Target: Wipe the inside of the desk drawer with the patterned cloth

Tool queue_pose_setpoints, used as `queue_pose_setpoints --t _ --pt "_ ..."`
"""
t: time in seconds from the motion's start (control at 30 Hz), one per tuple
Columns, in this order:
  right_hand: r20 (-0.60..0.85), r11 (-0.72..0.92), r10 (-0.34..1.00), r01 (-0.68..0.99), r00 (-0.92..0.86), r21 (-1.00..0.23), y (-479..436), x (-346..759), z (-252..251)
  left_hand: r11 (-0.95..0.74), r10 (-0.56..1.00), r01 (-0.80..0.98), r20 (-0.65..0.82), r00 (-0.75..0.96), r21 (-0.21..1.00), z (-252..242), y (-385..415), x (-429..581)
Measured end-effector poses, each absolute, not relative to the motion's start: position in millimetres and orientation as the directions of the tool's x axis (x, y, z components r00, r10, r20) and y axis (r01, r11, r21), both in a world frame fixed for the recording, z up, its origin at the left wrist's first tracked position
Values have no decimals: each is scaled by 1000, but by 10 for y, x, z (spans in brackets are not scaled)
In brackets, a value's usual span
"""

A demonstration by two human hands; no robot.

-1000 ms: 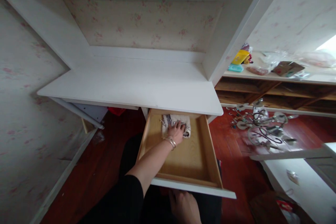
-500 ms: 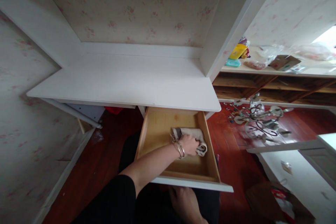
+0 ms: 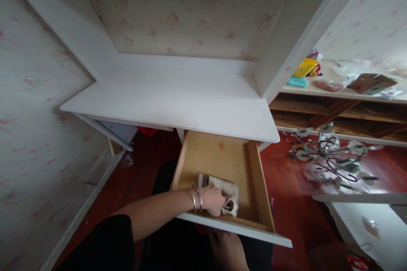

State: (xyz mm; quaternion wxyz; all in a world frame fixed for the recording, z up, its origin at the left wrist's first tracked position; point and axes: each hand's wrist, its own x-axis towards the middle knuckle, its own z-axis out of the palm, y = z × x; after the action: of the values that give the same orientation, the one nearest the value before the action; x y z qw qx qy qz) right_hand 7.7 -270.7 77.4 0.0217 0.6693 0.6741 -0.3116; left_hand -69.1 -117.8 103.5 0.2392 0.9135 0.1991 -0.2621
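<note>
A wooden drawer with a white front is pulled out below the white desk. Inside, near its front, my left hand is closed on a folded beige cloth with a dark patch at one end, pressing it against the drawer bottom. Two bracelets circle that wrist. Below the drawer front is my right hand, its back towards me. Most of its fingers are hidden under the front, so I cannot see whether it grips the drawer.
The white desk top lies beyond the drawer, with upright panels at both sides. A chandelier rests on the red wooden floor at the right. Behind it, a low wooden shelf carries bags and a cardboard box.
My left hand has brought the cloth towards the drawer front and a little to the left. My right hand stays below the drawer front. The whole view has shifted slightly.
</note>
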Motion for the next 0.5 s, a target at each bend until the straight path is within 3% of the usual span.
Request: queue_pose_setpoints --t 0.2,0.5 --pt "-441 -85 891 917 -105 -390 -2749 81 677 -748 355 581 -547 758 319 982 -1106 -1405" --pt "-460 -124 885 915 -73 -384 -2738 49 761 -668 634 705 -314 707 238 847 -385 -1377"
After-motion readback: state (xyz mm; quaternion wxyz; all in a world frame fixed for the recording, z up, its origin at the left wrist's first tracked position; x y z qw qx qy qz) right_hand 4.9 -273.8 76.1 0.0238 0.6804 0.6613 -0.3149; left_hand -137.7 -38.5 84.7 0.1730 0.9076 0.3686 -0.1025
